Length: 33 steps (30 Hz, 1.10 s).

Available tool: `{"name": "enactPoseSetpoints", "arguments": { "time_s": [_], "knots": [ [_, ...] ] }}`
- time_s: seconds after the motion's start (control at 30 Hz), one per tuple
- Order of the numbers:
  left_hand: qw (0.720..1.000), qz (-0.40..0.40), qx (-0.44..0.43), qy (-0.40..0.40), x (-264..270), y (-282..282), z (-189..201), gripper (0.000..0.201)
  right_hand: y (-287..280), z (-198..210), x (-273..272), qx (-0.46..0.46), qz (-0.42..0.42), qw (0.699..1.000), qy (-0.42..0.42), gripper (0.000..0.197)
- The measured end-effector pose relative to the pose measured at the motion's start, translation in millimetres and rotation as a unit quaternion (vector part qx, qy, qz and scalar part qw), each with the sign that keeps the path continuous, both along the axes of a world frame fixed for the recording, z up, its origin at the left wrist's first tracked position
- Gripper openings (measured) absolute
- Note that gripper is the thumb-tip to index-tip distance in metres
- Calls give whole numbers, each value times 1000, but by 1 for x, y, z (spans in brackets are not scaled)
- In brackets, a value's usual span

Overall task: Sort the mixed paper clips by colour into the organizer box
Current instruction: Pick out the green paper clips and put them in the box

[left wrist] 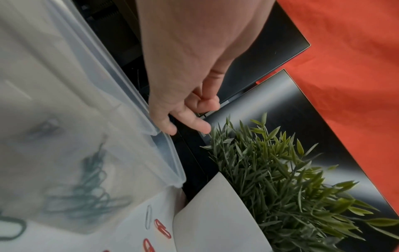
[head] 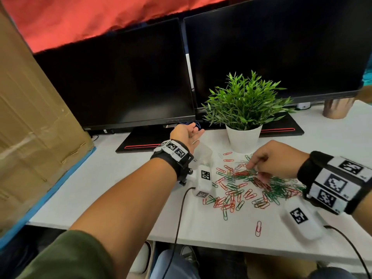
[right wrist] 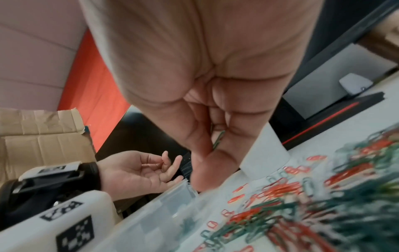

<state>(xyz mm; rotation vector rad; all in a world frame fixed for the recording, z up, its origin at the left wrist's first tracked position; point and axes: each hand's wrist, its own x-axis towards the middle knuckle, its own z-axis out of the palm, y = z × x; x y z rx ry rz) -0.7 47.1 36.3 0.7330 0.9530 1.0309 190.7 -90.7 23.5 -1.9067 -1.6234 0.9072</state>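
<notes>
Right hand [right wrist: 215, 136] pinching one green clip [right wrist: 218, 140] over the red-and-green clip pile [head: 249, 184], left hand [head: 186, 135] loosely spread, palm up, beside the one clear organizer box [left wrist: 90, 119].

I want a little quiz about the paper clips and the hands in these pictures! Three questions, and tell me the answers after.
1. True or false: the left hand lies open, palm up, holding nothing.
2. What colour is the paper clip pinched in the right hand? A red, B green, C blue.
3. Fill in: the white pot holds a green ____.

Key:
1. True.
2. B, green; the wrist view shows it between thumb and fingers, above the mixed pile.
3. Plant.
</notes>
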Motion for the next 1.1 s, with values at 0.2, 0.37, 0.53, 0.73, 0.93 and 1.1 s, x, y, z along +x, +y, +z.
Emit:
{"name": "enactPoseSetpoints", "arguments": {
  "time_s": [0.2, 0.37, 0.53, 0.73, 0.93, 1.1],
  "knots": [
    [1000, 0, 3, 6, -19, -1, 7, 24, 29, 5, -28, -11, -51, 973, 227, 33],
    [1000, 7, 14, 21, -59, 3, 23, 22, 55, 12, -54, -17, -67, 970, 235, 39],
    [999, 27, 26, 24, -97, 5, 35, 22, 81, 20, -77, 8, -74, 978, 197, 22],
    [996, 11, 37, 85, -110, -1, 32, 23, 94, 24, -90, 35, -31, 993, 104, 25],
    [935, -91, 117, 322, -90, -9, 23, 26, 53, 22, -65, 64, 22, 997, -23, 30],
    [709, -259, 215, 619, -54, -8, 6, 36, -15, 9, -36, 44, 102, 967, -229, 23]
  ]
}}
